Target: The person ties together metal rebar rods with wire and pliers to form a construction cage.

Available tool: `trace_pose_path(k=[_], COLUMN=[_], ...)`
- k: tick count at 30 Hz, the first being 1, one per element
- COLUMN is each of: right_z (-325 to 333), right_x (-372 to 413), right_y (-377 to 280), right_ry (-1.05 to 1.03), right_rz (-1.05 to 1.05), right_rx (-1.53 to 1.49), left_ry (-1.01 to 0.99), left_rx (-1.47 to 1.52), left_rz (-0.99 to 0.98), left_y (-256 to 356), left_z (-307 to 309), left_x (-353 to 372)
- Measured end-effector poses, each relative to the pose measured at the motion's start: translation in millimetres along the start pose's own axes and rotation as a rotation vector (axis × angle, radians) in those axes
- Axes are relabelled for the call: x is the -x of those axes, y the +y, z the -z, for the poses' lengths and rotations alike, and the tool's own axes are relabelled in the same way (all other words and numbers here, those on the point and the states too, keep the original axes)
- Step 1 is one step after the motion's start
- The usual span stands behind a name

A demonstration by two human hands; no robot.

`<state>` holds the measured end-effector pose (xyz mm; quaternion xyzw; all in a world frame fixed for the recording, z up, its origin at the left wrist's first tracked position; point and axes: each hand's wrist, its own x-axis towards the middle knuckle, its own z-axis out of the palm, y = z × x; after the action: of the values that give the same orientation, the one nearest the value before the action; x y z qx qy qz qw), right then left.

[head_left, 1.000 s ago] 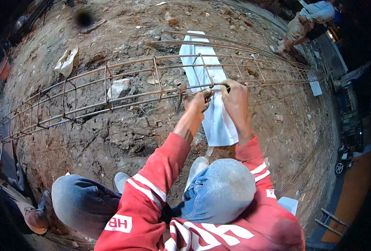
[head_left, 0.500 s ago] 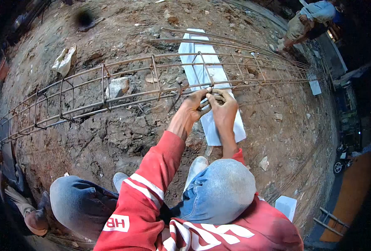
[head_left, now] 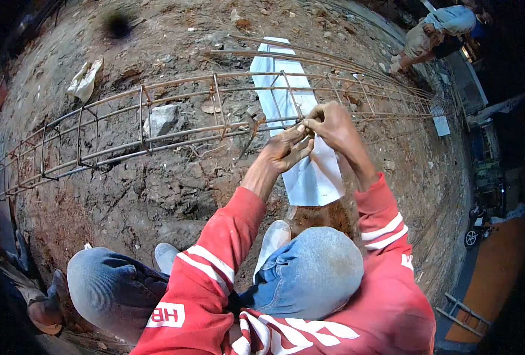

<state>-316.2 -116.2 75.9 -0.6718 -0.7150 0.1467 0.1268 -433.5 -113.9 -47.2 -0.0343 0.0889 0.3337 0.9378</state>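
A long cage of rusty steel bars [head_left: 182,137] with square stirrups runs across the view above the dirt. My left hand [head_left: 287,149] is at its near bar, thumb and index finger pinched at a stirrup joint; what they pinch is too small to make out. Right beside it, my right hand [head_left: 331,125] is closed with its fingertips at the same joint, their contents hidden. A hooked metal tool [head_left: 251,131] hangs on the bars left of my hands. Beneath the cage lies a white sheet [head_left: 312,177].
A pale rock [head_left: 161,120] and a crumpled bag [head_left: 86,80] lie on the ground. Loose bars [head_left: 298,58] extend beyond the cage. One person [head_left: 437,35] stands at the upper right; another person [head_left: 40,305] is at the lower left. A ladder [head_left: 465,313] lies lower right.
My right hand has moved up and right over the near bar, its forearm swinging outward to the right. My left hand has shifted slightly, still at the joint.
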Motion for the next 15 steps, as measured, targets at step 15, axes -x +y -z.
trace_pose_path(k=[15], right_z=[-64.3], right_x=[36.3], right_y=[29.0], right_ry=[0.450], right_rz=[0.164], right_rx=[0.064], left_ry=[0.375], left_rx=[-0.294], left_rz=[-0.100], left_y=[8.6], left_z=[-19.8], left_x=[14.2])
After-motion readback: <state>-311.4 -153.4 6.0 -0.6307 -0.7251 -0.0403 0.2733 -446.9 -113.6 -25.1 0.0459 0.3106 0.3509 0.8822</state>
